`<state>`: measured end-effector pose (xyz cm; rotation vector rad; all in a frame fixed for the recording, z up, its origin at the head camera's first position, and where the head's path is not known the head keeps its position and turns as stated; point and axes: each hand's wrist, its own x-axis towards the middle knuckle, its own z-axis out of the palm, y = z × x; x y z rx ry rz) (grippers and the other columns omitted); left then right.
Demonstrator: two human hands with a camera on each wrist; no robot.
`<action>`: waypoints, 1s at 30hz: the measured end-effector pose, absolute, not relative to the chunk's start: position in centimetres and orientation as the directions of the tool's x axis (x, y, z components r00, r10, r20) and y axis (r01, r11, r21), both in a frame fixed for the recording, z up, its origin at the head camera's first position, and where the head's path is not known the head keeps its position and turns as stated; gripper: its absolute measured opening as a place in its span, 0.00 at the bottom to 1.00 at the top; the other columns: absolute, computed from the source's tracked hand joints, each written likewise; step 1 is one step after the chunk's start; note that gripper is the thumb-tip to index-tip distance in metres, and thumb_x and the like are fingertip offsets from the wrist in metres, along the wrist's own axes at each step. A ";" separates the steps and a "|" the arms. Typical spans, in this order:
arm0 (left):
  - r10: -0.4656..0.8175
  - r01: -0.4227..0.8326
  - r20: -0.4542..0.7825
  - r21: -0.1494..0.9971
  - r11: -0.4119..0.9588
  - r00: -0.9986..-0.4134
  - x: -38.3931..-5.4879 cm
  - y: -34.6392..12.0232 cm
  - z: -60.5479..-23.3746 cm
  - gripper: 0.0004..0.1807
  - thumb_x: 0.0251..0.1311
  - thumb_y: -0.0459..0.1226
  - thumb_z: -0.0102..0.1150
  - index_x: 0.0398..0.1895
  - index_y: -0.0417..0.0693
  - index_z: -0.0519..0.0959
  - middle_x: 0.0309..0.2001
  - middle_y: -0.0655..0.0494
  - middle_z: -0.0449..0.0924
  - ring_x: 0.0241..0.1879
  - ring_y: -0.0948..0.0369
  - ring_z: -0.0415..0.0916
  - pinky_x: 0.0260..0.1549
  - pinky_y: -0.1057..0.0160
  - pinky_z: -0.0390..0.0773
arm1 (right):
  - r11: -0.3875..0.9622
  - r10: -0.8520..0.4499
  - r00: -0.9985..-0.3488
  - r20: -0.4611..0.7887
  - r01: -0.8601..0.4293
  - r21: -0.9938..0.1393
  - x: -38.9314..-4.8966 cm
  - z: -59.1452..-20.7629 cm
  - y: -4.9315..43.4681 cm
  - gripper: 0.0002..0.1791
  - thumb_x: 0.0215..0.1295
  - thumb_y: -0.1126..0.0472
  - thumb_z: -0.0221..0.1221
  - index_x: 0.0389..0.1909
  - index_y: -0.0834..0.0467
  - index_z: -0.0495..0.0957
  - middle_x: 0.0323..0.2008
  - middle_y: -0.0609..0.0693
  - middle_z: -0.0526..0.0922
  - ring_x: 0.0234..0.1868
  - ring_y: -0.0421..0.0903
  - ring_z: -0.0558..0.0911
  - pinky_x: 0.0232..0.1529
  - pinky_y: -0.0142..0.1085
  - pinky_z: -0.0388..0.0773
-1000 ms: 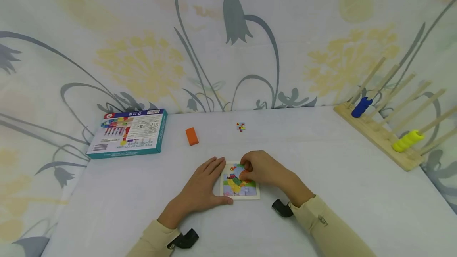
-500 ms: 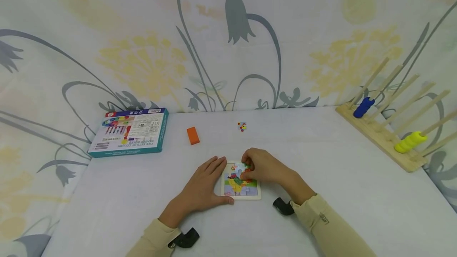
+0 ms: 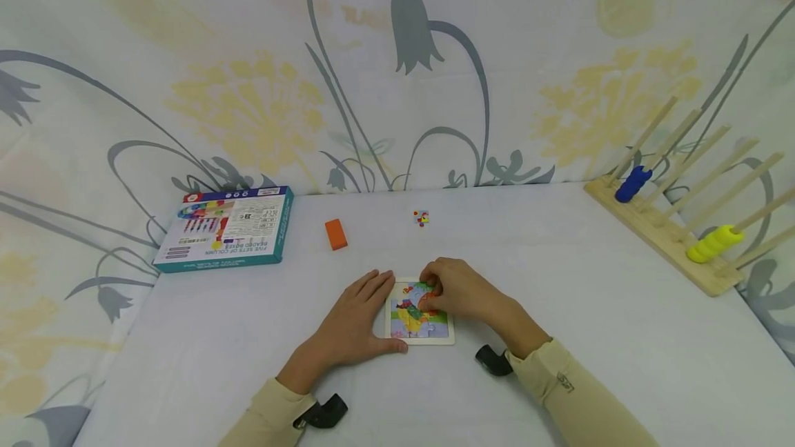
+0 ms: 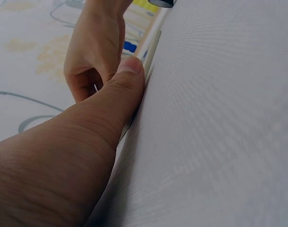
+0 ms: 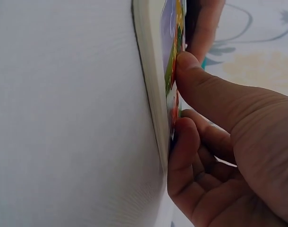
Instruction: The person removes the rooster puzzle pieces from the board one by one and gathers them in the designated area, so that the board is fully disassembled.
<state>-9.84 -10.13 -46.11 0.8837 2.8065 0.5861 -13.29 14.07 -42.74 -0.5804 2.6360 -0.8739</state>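
Note:
A small jigsaw puzzle [image 3: 410, 326] in a pale tray frame lies on the white cloth, its picture colourful. My left hand [image 3: 350, 326] rests along the frame's left side with long, straight fingers; its thumb [image 4: 130, 71] lies at the near edge. Over the upper right of the picture, my right hand [image 3: 462, 292] pinches a reddish puzzle piece low against the surface. In the right wrist view, the right thumb [image 5: 189, 61] and curled fingers [image 5: 186, 137] meet the picture's face. The right hand hides part of that corner.
Beyond the frame lies a loose multicoloured puzzle piece [image 3: 421, 218], with an orange block [image 3: 336, 234] to its left. A flat teal-edged box [image 3: 223, 230] is at the back left. A wooden peg stand [image 3: 661, 240] with blue and yellow beads stands at right.
Half a second ago, the upper part of the picture by the right fingers had a pale glare; now it looks flat and coloured. Both hands stay nearly in place.

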 end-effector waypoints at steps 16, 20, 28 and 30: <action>0.571 0.509 -0.034 0.412 0.756 -0.820 -9.9 -10.1 -46.0 0.62 0.50 0.69 0.67 0.81 0.45 0.56 0.81 0.52 0.55 0.81 0.48 0.49 0.78 0.43 0.57 | 0.694 -0.460 -0.878 -0.133 -0.263 -0.670 -13.5 -43.2 14.0 0.17 0.57 0.58 0.75 0.44 0.55 0.80 0.32 0.43 0.81 0.33 0.38 0.77 0.38 0.31 0.77; 0.572 0.513 -0.033 0.401 0.759 -0.820 -9.8 -10.1 -46.0 0.62 0.50 0.69 0.67 0.81 0.45 0.56 0.81 0.52 0.56 0.81 0.48 0.49 0.78 0.43 0.57 | 0.704 -0.458 -0.880 -0.126 -0.273 -0.656 -13.3 -43.2 14.0 0.16 0.59 0.59 0.73 0.47 0.57 0.84 0.31 0.42 0.83 0.33 0.36 0.77 0.37 0.30 0.77; 0.570 0.514 -0.032 0.394 0.762 -0.821 -9.8 -10.1 -46.2 0.62 0.51 0.70 0.66 0.81 0.46 0.56 0.81 0.53 0.55 0.81 0.49 0.49 0.78 0.44 0.57 | 0.712 -0.478 -0.874 -0.088 -0.326 -0.622 -13.0 -43.3 14.0 0.17 0.60 0.57 0.73 0.48 0.61 0.86 0.32 0.43 0.84 0.32 0.34 0.77 0.35 0.26 0.76; 0.570 0.513 -0.032 0.396 0.761 -0.821 -9.9 -10.0 -46.2 0.62 0.51 0.70 0.66 0.81 0.46 0.56 0.81 0.53 0.55 0.81 0.49 0.49 0.78 0.44 0.57 | 0.713 -0.471 -0.877 -0.090 -0.319 -0.624 -12.9 -43.3 13.9 0.19 0.59 0.56 0.74 0.48 0.61 0.86 0.31 0.43 0.83 0.32 0.35 0.76 0.35 0.26 0.76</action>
